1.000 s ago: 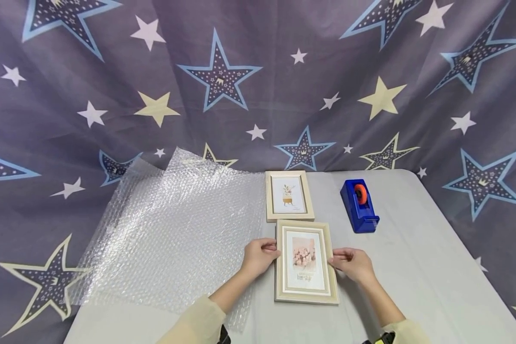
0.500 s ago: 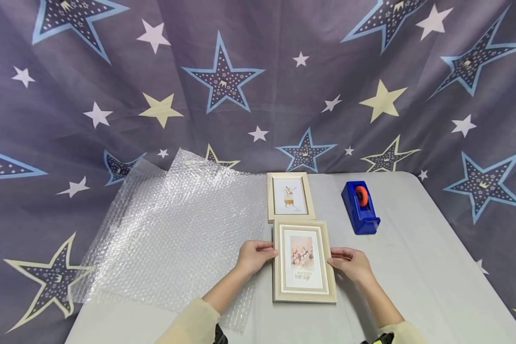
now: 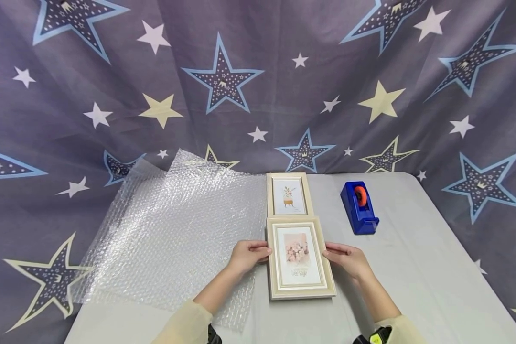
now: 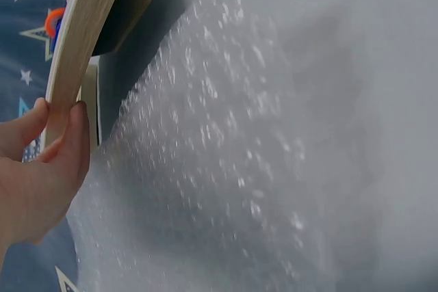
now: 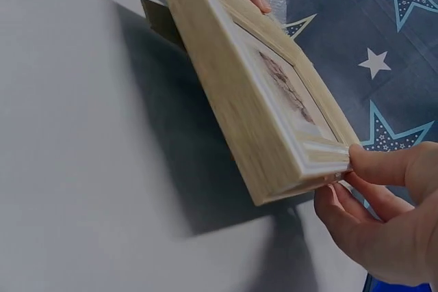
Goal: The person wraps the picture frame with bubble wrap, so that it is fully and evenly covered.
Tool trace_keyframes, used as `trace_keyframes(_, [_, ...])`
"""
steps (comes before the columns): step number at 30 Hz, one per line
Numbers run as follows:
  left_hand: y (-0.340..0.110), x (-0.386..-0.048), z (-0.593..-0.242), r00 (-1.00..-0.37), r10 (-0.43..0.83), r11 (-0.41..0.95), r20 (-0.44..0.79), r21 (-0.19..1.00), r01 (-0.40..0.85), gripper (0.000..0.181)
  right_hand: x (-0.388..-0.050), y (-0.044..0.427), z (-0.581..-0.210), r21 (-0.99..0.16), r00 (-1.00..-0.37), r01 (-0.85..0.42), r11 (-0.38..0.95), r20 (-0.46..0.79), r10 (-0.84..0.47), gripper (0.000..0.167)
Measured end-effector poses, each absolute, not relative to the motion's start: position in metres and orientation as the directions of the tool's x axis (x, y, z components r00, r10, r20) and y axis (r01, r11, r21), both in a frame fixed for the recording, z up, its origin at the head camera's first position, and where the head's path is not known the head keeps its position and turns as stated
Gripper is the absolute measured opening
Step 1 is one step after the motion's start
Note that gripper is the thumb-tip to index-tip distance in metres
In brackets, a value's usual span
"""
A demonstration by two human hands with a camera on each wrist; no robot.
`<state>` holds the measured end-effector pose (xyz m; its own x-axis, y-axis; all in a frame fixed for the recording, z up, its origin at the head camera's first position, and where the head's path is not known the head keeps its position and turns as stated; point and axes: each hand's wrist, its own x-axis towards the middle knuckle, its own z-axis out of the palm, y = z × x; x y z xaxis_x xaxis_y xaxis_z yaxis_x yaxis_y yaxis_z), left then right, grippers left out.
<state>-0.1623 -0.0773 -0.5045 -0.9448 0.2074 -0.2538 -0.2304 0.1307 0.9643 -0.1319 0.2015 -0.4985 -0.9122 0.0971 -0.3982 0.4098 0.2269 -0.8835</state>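
Both hands hold a light-wood picture frame (image 3: 298, 258) with a pink flower print, lifted off the table. My left hand (image 3: 246, 256) pinches its left edge between thumb and fingers. On the opposite edge, my right hand (image 3: 349, 258) pinches it the same way. In the right wrist view the picture frame (image 5: 239, 94) is tilted above its shadow, and a stand flap (image 5: 161, 24) sticks out behind it. A smaller picture frame (image 3: 289, 195) with a plant print lies just beyond, its lower edge covered by the held one.
A large sheet of bubble wrap (image 3: 176, 234) spreads over the left of the table (image 3: 421, 267). Toward the back right stands a blue tape dispenser (image 3: 360, 209) with an orange core. A star-patterned curtain (image 3: 258, 86) hangs behind the table.
The held picture frame has shifted left and slightly away from me, both hands moving with it. It now overlaps more of the smaller frame's lower edge.
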Motion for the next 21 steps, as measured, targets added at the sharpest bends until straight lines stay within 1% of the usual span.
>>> trace_keyframes(5, [-0.084, -0.163, -0.504, -0.935, 0.173, 0.141, -0.309, 0.948, -0.287, 0.038, -0.136, 0.198, -0.498, -0.902, -0.912, 0.409, 0.135, -0.408, 0.040, 0.054])
trace_keyframes(8, [-0.086, -0.164, -0.503, -0.931, 0.163, 0.130, -0.327, 0.942, -0.308, 0.039, -0.138, 0.196, -0.497, -0.912, -0.914, 0.405, 0.062, -0.405, 0.017, 0.054])
trace_keyframes(11, [-0.092, -0.165, -0.501, -0.932, 0.130, 0.123, -0.338, 0.938, -0.323, 0.040, -0.143, 0.189, -0.494, -0.916, -0.916, 0.400, 0.016, -0.400, -0.001, 0.054])
trace_keyframes(14, [-0.102, -0.166, -0.496, -0.935, 0.090, 0.117, -0.344, 0.936, -0.333, 0.039, -0.149, 0.179, -0.491, -0.919, -0.919, 0.394, 0.012, -0.394, -0.028, 0.055])
trace_keyframes(21, [-0.121, -0.170, -0.492, -0.936, 0.041, 0.066, -0.350, 0.936, -0.347, 0.037, -0.163, 0.158, -0.485, -0.917, -0.917, 0.398, 0.021, -0.398, -0.030, 0.051])
